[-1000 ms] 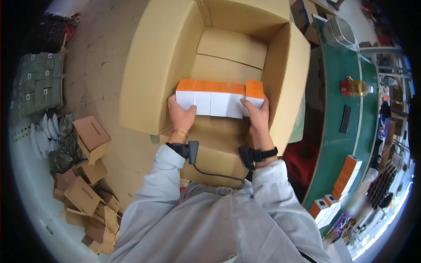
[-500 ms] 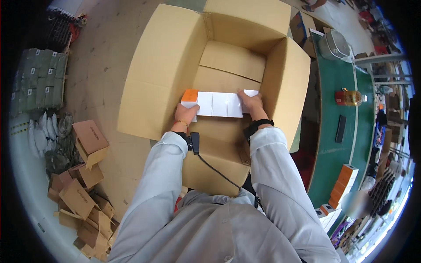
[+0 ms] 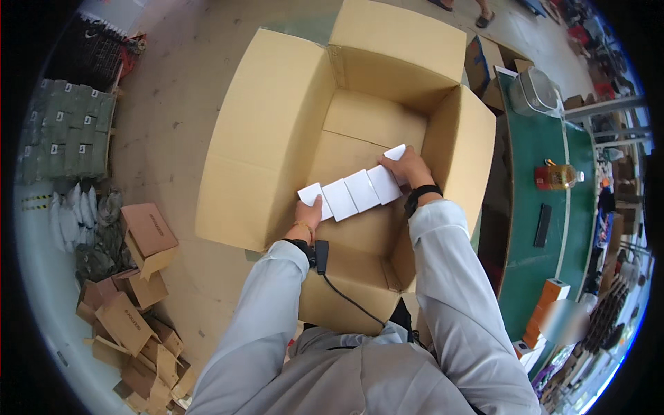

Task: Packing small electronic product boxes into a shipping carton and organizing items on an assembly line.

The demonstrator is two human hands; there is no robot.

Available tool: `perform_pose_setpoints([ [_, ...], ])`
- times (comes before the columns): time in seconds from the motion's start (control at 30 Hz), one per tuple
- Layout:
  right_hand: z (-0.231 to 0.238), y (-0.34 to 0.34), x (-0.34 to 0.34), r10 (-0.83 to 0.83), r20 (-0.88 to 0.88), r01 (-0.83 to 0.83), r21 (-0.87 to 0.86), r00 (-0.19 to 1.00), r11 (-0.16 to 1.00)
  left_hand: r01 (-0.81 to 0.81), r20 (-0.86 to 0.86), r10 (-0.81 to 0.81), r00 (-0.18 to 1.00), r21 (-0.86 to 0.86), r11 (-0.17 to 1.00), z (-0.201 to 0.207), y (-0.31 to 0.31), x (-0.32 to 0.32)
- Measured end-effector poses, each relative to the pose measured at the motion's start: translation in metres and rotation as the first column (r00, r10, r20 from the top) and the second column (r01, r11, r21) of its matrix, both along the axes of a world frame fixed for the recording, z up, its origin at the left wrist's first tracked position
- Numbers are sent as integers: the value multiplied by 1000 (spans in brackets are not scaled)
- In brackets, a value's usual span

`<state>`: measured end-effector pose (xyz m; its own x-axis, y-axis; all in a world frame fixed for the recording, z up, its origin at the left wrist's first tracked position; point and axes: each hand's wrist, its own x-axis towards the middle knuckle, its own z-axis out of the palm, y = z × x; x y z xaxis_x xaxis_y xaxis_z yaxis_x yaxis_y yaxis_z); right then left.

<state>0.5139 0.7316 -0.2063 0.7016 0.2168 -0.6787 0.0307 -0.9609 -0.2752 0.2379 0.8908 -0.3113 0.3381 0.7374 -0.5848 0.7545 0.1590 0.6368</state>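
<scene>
A row of several small white boxes [image 3: 358,191] is held between my two hands, inside a large open cardboard carton [image 3: 360,114]. My left hand [image 3: 308,211] grips the near left end of the row, its thumb on the end box. At the far right end, my right hand [image 3: 409,168] is closed round the last box. The row slants, its right end farther away, and the boxes are slightly staggered against each other. A black wristband with a cable sits on my left wrist, and another black band is on the right.
To the right runs a green table [image 3: 532,245] with a bottle of amber liquid [image 3: 557,177], a clear plastic tub [image 3: 535,91], a black bar [image 3: 542,225] and orange-and-white boxes [image 3: 544,310]. Opened brown cartons [image 3: 126,319] pile up at left, below stacked grey-green packs [image 3: 69,131]. Someone's feet [image 3: 484,15] show at the top.
The row of boxes has turned from level to slanted, its left end coming nearer me. An orange face at its left end no longer shows. Both hands keep hold.
</scene>
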Motion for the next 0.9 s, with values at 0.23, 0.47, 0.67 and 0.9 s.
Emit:
perform_pose_setpoints([
  [0.23, -19, -18, 8, -19, -127, 20, 10, 992, 1000, -203, -82, 190, 978, -546, 813, 83, -6, 20],
  [0.47, 10, -10, 6, 136, 231, -164, 108, 964, 981, -170, 53, 231, 972, -519, 837, 84, -13, 26],
  [0.67, 184, -3, 3, 24, 637, -276, 299, 770, 913, -143, 604, 332, 724, -340, 930, 196, -17, 34],
  [0.9, 274, -128, -105, -481, 707, -378, 694, 519, 613, -75, 762, -43, 646, 119, 990, 311, -70, -17],
])
